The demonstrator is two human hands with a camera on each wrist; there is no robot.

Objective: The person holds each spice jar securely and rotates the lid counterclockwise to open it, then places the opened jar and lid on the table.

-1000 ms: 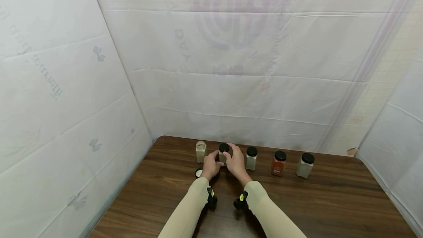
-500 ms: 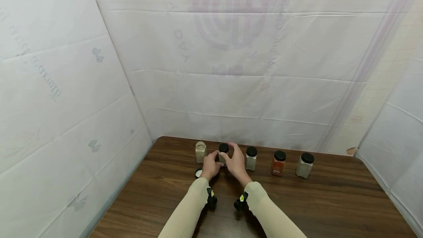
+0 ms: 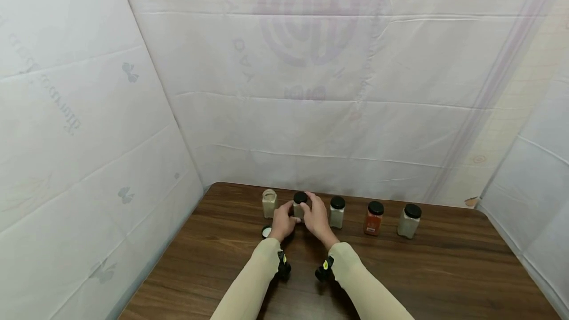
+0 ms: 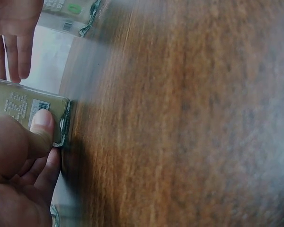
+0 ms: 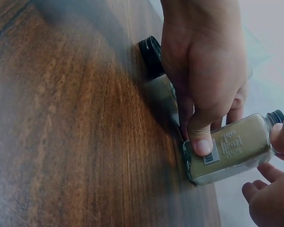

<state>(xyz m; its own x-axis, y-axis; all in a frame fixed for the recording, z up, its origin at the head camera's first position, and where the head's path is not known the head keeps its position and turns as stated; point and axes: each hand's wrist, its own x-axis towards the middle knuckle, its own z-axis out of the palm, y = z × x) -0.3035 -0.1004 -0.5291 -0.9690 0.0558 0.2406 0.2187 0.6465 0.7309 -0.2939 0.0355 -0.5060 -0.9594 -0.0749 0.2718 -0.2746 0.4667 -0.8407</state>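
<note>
A square clear jar (image 3: 299,210) of greenish-beige powder with a black lid (image 3: 300,197) stands upright on the table between both hands. My left hand (image 3: 282,222) grips it low down, the thumb pressing beside the barcode label (image 5: 211,156) in the right wrist view. At the top, my right hand (image 3: 316,216) holds the lid between thumb and fingers; part of this grip lies outside the right wrist view. To the left stands a lidless jar (image 3: 269,205) of pale powder. A black lid (image 5: 151,56) with a white inside lies near it, close to my left wrist.
Right of the hands stand a lidded jar (image 3: 337,214) of pale powder, a jar of red-orange powder (image 3: 373,220) and another pale jar (image 3: 408,223). The brown wooden table (image 3: 444,270) meets a white sheet wall (image 3: 284,127) behind; another sheet (image 3: 89,162) hangs at left.
The right thumb shifts slightly left at the jar's top, then back. The left hand and the jars keep their places.
</note>
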